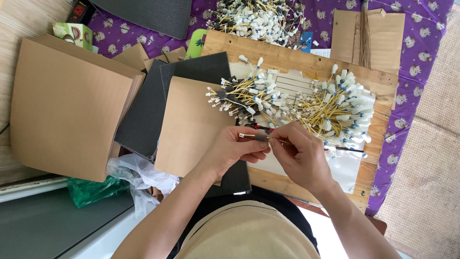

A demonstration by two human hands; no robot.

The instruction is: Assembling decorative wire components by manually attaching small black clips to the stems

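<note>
A person sits over a wooden board laid on a purple patterned cloth, seen from above. Both bare hands meet in front of the chest, just below the centre of the view.

Between them is one small wire lead: a thin yellow wire with a dark grey sleeve on it and a pale connector at its left tip. Its long axis lies nearly level, running left to right, with the connector end poking out to the left past the fingertips.

The left hand is closed in a pinch, thumb and forefinger clamped on the lead around the grey sleeve, other fingers curled under. The right hand is also pinched shut, its fingertips meeting the right-hand end of the same lead, touching the left hand's fingertips or very nearly so. Both hands are equally close to the lead; neither is free.

Just beyond the hands, further up the board, lies a loose heap of similar yellow leads with white connectors, spread over a sheet of lined paper. A second, denser heap sits at the far edge. To the left are a tan cardboard sheet, dark foam pads and a stack of cardboard.
</note>
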